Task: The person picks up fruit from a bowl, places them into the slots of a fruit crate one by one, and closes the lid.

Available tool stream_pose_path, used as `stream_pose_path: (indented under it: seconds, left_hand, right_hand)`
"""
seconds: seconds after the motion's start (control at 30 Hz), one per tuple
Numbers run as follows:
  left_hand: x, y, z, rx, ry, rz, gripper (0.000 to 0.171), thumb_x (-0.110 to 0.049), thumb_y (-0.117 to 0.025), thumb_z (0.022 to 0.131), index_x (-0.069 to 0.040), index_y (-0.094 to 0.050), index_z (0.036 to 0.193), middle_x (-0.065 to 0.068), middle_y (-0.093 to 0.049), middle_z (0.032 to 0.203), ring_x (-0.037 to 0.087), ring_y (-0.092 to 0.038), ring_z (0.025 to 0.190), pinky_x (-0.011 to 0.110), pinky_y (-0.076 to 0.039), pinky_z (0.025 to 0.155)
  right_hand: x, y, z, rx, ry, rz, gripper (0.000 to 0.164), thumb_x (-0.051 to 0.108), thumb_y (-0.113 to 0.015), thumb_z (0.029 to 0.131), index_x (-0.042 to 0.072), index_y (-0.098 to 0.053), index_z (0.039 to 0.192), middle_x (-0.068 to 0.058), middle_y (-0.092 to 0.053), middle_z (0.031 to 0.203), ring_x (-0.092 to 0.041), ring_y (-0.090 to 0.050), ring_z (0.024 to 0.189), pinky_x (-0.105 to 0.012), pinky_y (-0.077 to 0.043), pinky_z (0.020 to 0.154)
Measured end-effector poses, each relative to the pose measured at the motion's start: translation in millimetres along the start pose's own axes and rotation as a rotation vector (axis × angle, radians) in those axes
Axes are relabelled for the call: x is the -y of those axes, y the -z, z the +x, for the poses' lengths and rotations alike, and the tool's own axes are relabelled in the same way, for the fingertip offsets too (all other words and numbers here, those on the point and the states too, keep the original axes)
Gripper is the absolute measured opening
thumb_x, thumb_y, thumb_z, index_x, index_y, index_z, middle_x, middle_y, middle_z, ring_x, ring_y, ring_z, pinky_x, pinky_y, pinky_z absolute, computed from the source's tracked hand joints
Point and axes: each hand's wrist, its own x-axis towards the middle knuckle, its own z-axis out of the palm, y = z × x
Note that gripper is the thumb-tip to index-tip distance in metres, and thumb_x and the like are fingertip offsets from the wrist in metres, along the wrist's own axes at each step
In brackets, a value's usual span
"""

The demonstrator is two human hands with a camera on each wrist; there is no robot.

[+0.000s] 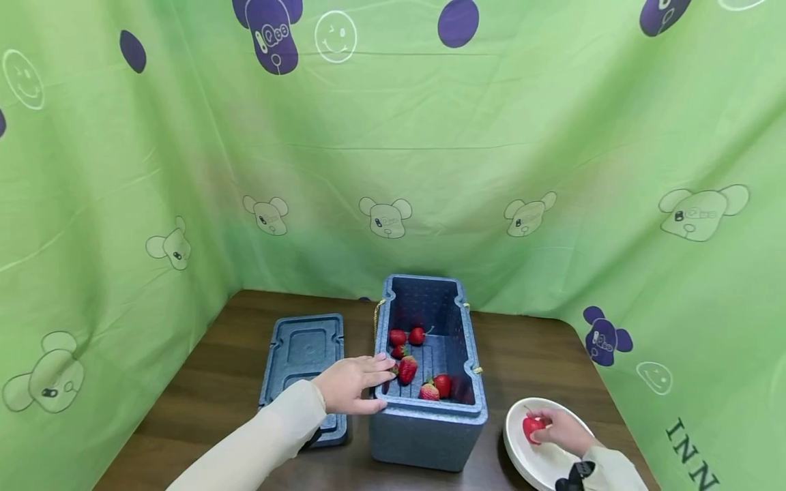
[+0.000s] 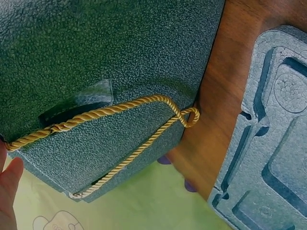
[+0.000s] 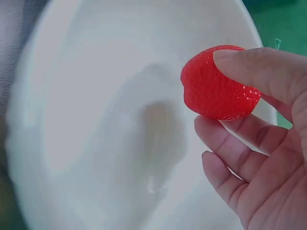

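Observation:
My right hand [image 1: 563,431] pinches a red strawberry [image 3: 211,88] between thumb and fingers, over a white plate [image 1: 513,447] at the lower right. In the right wrist view the plate's surface [image 3: 86,120] lies beneath the fruit. My left hand [image 1: 353,385] rests on the left rim of a blue foam box [image 1: 424,440], fingers stretched out over the edge. Several strawberries [image 1: 408,369] lie on the box's floor, some partly hidden by the left fingers and the wall. Only part of the left hand [image 2: 8,191] shows in the left wrist view.
The blue box lid [image 1: 307,348] lies flat left of the box, partly covered by my left forearm. A gold cord [image 2: 105,111] hangs along the box's side. Green printed fabric [image 1: 393,150] surrounds the wooden table [image 1: 202,395] at the back and sides.

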Motion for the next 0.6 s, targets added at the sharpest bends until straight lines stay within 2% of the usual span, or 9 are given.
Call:
stream_pose_path:
  seconds: [0.2, 0.37, 0.6]
  left_hand:
    - [-0.5, 2.5, -1.0, -0.006, -0.009, 0.003, 0.049, -0.036, -0.061, 0.091, -0.004, -0.062, 0.128, 0.009, -0.056, 0.134, 0.022, -0.050, 0.127, 0.030, -0.039, 0.103]
    - [-0.7, 1.8, 0.2, 0.007, -0.017, 0.008, 0.050, -0.037, -0.060, 0.091, -0.005, -0.061, 0.129, 0.009, -0.056, 0.135, 0.021, -0.049, 0.128, 0.029, -0.039, 0.103]
    - [-0.2, 0.8, 0.3, 0.017, -0.007, 0.014, 0.050, -0.037, -0.061, 0.090, -0.006, -0.060, 0.130, 0.007, -0.055, 0.136, 0.020, -0.048, 0.129, 0.029, -0.038, 0.104]
  right_hand:
    - [17.5, 9.1, 3.9, -0.020, 0.002, -0.059, 0.034, -0.001, -0.070, 0.073, -0.017, -0.061, 0.101, -0.011, -0.065, 0.082, -0.012, -0.058, 0.072, -0.026, -0.047, 0.065]
    - [27.4, 16.7, 3.3, -0.021, 0.004, -0.077, 0.036, 0.001, -0.071, 0.071, -0.015, -0.061, 0.101, -0.010, -0.065, 0.082, -0.011, -0.058, 0.072, -0.026, -0.047, 0.064]
    - [42.7, 31.6, 5.6, -0.024, 0.001, -0.036, 0.039, 0.002, -0.071, 0.077, -0.018, -0.058, 0.107, -0.015, -0.066, 0.089, -0.012, -0.060, 0.076, -0.025, -0.050, 0.065]
